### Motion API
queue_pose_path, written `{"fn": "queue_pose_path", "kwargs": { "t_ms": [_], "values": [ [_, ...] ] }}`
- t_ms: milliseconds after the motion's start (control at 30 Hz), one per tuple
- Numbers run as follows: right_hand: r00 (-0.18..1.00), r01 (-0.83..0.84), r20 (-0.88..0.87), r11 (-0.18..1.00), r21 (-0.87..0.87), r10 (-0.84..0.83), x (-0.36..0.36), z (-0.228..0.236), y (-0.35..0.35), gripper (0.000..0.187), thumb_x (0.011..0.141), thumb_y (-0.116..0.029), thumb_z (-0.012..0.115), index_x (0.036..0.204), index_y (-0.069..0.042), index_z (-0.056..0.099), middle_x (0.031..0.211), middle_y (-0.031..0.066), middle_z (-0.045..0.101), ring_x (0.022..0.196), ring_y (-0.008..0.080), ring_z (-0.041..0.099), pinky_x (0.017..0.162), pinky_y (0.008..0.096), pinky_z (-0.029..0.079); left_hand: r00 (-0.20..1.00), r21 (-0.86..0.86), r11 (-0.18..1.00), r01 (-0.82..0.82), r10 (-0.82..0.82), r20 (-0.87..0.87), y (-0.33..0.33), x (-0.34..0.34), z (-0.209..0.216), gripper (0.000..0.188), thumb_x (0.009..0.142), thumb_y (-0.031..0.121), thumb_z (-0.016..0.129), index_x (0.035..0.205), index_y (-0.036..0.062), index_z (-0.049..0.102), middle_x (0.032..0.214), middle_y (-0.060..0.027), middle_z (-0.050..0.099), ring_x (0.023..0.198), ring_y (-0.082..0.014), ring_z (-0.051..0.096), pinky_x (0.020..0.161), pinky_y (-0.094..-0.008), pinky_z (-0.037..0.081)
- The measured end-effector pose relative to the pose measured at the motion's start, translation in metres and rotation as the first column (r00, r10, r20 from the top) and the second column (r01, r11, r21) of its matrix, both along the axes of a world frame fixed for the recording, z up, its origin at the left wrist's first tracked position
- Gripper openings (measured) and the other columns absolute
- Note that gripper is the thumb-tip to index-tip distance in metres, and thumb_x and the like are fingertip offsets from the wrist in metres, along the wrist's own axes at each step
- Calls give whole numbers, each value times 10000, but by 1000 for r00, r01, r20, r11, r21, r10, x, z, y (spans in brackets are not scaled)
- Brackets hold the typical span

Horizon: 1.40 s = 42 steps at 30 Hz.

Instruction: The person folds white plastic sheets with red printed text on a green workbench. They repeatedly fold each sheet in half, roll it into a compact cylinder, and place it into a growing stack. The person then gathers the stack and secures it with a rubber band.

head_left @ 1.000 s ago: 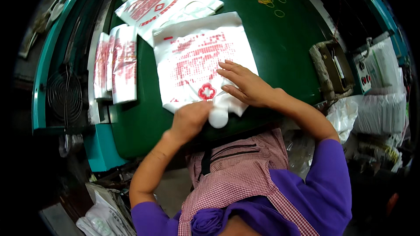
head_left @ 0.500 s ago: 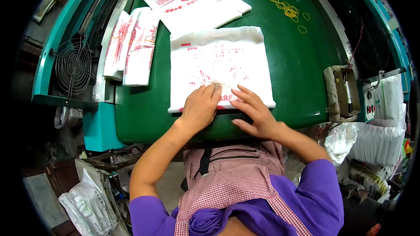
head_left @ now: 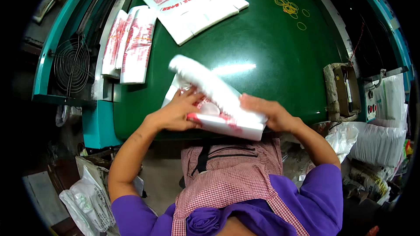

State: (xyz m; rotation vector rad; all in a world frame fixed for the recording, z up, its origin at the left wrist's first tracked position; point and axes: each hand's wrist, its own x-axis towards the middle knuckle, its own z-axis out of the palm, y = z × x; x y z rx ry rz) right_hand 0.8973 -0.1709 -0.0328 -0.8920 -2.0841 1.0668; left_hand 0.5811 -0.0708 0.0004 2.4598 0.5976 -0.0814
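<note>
A stack of white plastic bags with red print (head_left: 227, 124) lies askew at the near edge of the green table, partly folded over, its far flap raised and smeared by motion. My left hand (head_left: 177, 111) rests on the stack's left part, fingers spread over the printed layer. At the right end, my right hand (head_left: 273, 113) is closed round the flap and the edge, blurred by movement. Between the hands a pale round patch shows in the fold; I cannot make out what it is.
Folded bag bundles (head_left: 138, 46) lie at the left, and a flat bag stack (head_left: 192, 6) at the back. Yellow rubber bands (head_left: 286, 6) are scattered at the back right. A narrow box (head_left: 343, 89) with a pen stands at the right edge, near a control panel (head_left: 371, 105).
The flat bag stack has been turned, drawn nearer and partly folded over. My left hand has moved left onto it; my right hand has shifted right and closed on its end.
</note>
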Motion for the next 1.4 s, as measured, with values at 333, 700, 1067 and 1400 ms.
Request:
{"fn": "queue_pose_path", "kwargs": {
  "t_ms": [333,700,1067,1400],
  "values": [
    [812,-266,570,947,177,122,38,19,35,486,836,-55,523,1315,-134,514,1431,115,425,1380,325,300,1115,450,265,973,543,828,140,-217,79,33,61,53,246,620,84,692,865,76,667,1261,-144,531,1206,-344,456,981,-522,387],
    [823,48,555,988,147,-123,-3,49,-8,489,792,-399,682,1077,-8,612,1130,211,597,1078,376,549,904,423,451,999,-105,994,35,-35,2,-29,23,18,473,740,144,612,1208,86,567,1158,-181,608,1109,-341,570,891,-448,459],
    [872,458,300,861,-223,-386,93,30,122,302,823,-197,679,1041,7,639,976,121,673,866,189,627,781,329,504,975,37,975,-218,216,57,8,66,-8,627,705,450,750,1158,53,576,1006,-108,587,903,-290,565,779,-391,474],
    [597,764,207,628,150,-775,143,7,175,179,869,-185,611,893,-9,626,858,165,641,805,285,615,720,398,484,798,-611,679,-407,590,124,-63,37,-1,470,787,236,747,1147,2,557,982,-104,640,914,-188,627,814,-315,490]
  ]
}}
